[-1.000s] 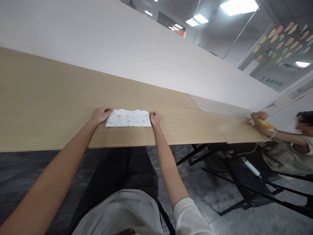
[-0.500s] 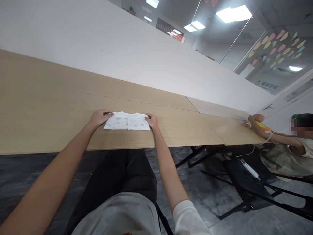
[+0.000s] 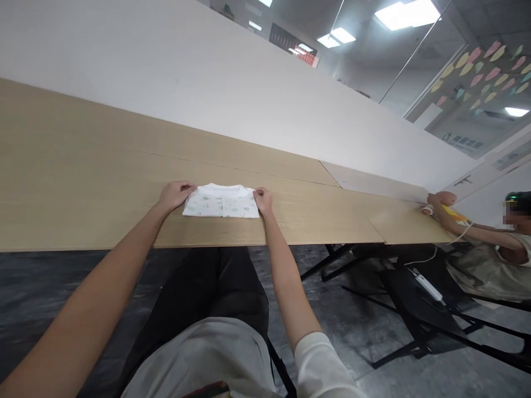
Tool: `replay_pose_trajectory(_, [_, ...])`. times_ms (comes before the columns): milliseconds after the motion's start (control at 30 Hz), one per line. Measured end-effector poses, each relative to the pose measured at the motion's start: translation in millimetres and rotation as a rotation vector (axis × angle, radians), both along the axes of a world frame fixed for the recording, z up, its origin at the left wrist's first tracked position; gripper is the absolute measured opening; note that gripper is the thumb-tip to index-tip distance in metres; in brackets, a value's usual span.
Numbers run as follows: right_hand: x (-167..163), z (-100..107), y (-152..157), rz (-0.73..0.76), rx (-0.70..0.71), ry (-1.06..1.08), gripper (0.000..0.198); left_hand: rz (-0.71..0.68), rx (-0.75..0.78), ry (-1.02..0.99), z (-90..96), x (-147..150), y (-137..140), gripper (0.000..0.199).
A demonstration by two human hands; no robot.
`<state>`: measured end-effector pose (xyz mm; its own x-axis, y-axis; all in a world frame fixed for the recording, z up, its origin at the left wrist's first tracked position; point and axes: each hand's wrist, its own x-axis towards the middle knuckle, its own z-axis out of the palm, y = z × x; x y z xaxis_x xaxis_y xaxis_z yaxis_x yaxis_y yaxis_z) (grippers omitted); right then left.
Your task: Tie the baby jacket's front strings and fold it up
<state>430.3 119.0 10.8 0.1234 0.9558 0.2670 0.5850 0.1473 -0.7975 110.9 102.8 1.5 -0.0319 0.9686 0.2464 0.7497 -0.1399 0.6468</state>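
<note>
A small white baby shirt [image 3: 222, 202] with a scattered print lies folded into a flat oblong on the wooden table [image 3: 103, 193]. Its neckline faces away from me. My left hand [image 3: 176, 194] pinches the upper left corner between thumb and fingers. At the upper right corner, my right hand [image 3: 263, 200] closes on the cloth in the same way. The lower edge of the shirt rests near the table's front edge.
A white wall [image 3: 186, 83] runs behind the table. Far right, another person's hands hold a baby doll [image 3: 446, 199] on the table. A black folding chair [image 3: 415, 293] with a white power strip [image 3: 429, 288] on it stands at the right.
Both hands have shifted slightly on the shirt, the left now gripping its top corner with fingers drawn together. The upper corners look a little raised. The whole view has shifted slightly.
</note>
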Motion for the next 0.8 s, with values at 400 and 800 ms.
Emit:
replay_pose_trajectory(400, [-1.3,-1.0,1.1,0.021,-0.059,-0.145,0.029,0.028,-0.009,0.06,-0.3,2.6,2.3,0.048])
replay_pose_trajectory(800, [-1.4,0.9,-1.6,0.007,-0.052,-0.16,0.026,0.006,-0.061,0.008,6.0,4.1,-5.8,0.049])
